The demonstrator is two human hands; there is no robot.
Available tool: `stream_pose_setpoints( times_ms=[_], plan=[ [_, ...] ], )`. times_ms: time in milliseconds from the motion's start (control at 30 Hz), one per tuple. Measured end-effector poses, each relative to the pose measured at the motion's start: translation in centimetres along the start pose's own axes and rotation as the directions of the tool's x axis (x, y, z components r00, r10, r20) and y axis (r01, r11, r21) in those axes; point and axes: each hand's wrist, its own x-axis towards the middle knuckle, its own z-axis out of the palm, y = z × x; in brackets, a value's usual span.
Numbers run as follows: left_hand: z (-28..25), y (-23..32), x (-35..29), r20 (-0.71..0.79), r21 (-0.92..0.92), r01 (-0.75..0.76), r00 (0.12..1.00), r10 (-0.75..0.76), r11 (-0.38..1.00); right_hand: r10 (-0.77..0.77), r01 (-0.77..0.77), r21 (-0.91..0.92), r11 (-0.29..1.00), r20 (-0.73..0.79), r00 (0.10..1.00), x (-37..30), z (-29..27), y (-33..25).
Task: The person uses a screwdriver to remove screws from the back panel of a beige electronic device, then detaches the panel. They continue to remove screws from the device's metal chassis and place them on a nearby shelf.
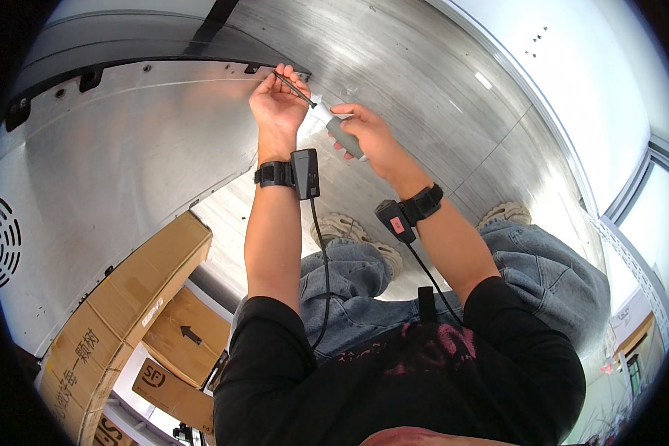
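My right hand [360, 134] is wrapped round the grey and white handle of a screwdriver [343, 138]. The tool's long dark shaft slants up and left from the handle, across the fingers of my left hand [280, 102]. That hand is turned palm up, its fingers curled closed about the tip end of the shaft. Whether a screw sits at the tip is too small to tell. Both hands are just beside the corner of a large metal panel [149, 126], which has holes and dark fittings along its far edge.
Cardboard boxes [137, 275] stand at the lower left against the panel. Grey wood-look flooring [416, 74] lies beyond my hands, with a white cabinet or wall [572, 82] on the right. Black straps with small boxes and cables [323, 253] are on both wrists.
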Motion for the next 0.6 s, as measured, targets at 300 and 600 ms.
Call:
stream_pose_setpoints(
  times_ms=[300,600],
  plan=[
    [0.0,0.0,0.0,-0.012,0.012,-0.013,1.000,0.014,1.000,0.034,-0.040,0.157,0.987,0.040,0.999,0.0,-0.1,-0.1],
    [0.0,0.1,0.1,-0.011,-0.017,-0.003,1.000,0.002,1.000,0.102,-0.114,0.145,0.983,0.090,0.991,-0.4,-0.3,-1.1]
  ],
)
